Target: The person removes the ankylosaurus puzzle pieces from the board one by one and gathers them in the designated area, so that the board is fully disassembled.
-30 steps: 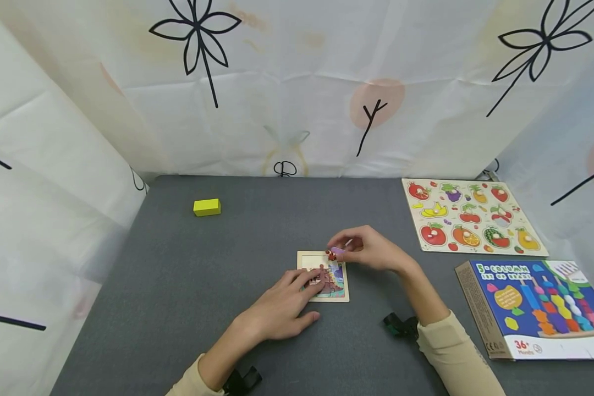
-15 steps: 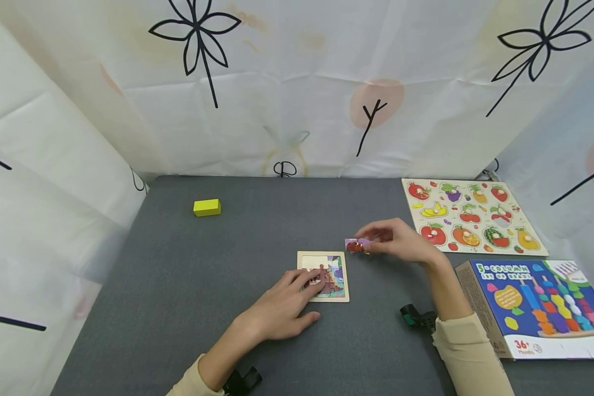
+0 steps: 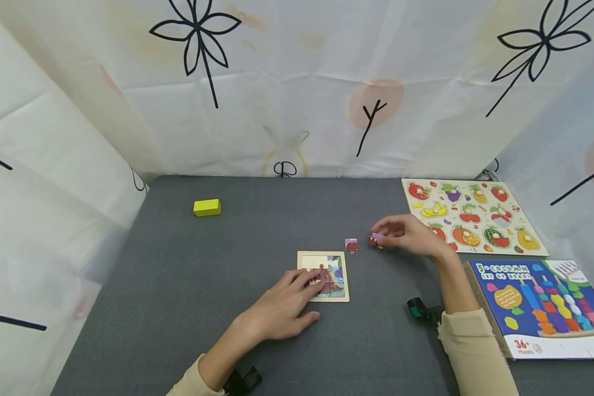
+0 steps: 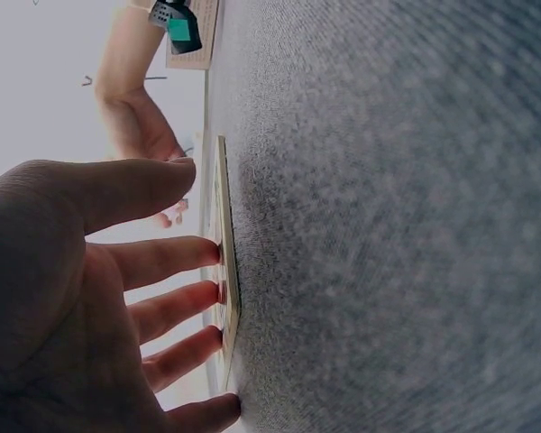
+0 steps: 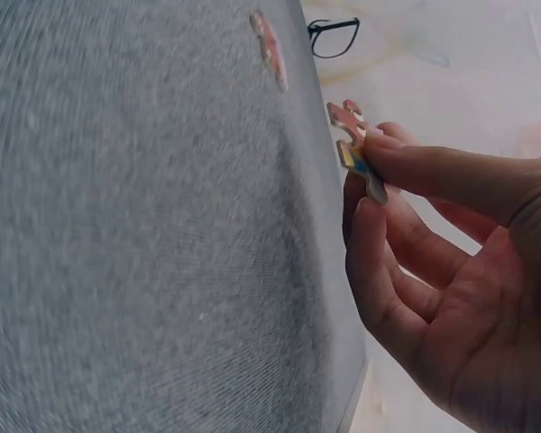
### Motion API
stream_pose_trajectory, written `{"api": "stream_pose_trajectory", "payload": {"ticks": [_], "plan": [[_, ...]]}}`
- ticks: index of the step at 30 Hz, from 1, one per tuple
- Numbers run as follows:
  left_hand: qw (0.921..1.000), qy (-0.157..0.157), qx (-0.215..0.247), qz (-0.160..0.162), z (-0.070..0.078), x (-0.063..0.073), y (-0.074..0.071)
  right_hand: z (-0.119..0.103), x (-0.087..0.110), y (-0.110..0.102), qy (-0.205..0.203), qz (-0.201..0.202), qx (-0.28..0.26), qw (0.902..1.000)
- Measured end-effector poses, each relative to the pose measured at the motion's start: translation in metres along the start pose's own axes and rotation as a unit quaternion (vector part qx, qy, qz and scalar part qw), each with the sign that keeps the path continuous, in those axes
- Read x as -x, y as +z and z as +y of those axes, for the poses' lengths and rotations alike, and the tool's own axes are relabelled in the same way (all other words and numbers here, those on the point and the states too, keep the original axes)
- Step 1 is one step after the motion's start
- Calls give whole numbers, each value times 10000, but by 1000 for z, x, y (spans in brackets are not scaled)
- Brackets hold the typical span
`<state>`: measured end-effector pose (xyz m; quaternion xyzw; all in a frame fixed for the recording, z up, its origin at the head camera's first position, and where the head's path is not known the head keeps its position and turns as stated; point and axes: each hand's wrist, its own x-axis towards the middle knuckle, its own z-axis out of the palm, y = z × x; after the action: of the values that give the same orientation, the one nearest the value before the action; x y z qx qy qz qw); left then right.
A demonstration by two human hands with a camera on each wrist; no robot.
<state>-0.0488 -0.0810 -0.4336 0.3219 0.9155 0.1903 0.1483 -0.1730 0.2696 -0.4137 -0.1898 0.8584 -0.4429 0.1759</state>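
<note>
A small jigsaw puzzle in a pale wooden frame (image 3: 323, 300) lies mid-table in the head view, its upper left part bare. My left hand (image 3: 282, 308) rests with outstretched fingers on the puzzle's lower left; the left wrist view shows the fingertips (image 4: 209, 253) on the board. Between thumb and fingers, my right hand (image 3: 408, 236) pinches a purple and red puzzle piece (image 5: 359, 153), held just above the table to the right of the frame. A loose puzzle piece (image 3: 351, 246) lies on the table by the frame's upper right corner.
A yellow block (image 3: 207, 207) sits at the back left. To the right are a fruit peg board (image 3: 428, 206) and, nearer, a blue toy box (image 3: 539, 308). White patterned curtains surround the grey table (image 3: 178, 286).
My right hand has moved right and slightly back from the frame, leaving one piece on the table and keeping another. The left hand has stayed in place.
</note>
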Motion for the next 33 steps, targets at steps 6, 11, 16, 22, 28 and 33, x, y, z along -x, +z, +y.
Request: {"api": "stream_pose_trajectory", "payload": {"ticks": [6,11,16,22,28,33], "plan": [[10000,-20,7,7,0,0,0,3,-3,-2,110,-88,70,9999],[10000,-12,-33,34,0,0,1,4,-6,1,125,-150,102,9998],[10000,9,-81,45,-1,0,1,5,-8,4,203,-100,191,9996],[10000,-6,-89,21,-1,-1,2,5,-7,7,204,-9,366,9991],[10000,-2,-92,26,0,0,1,4,-5,10,273,83,592,9978],[10000,-13,-90,9,0,1,1,3,-5,10,423,131,696,9966]]}}
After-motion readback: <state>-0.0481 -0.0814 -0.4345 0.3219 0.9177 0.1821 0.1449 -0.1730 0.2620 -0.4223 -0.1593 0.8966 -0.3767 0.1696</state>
